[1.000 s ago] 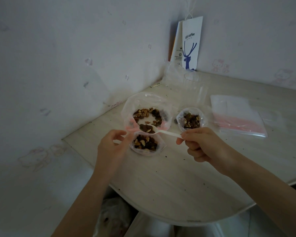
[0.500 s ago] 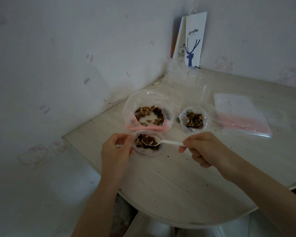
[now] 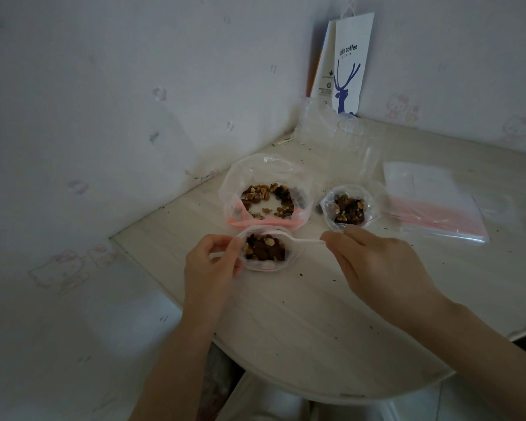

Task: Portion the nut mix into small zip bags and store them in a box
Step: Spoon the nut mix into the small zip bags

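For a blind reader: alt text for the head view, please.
The right hand holds a white spoon at the mouth of a small bag of nuts, whose rim the left hand pinches. Behind stand a large bag and a second small bag, also with nuts.

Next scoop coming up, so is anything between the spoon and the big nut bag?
Nothing visible blocks it. The spoon, pinched in the right hand, sits over the small bag the left hand holds; the big bag stands open directly behind it.
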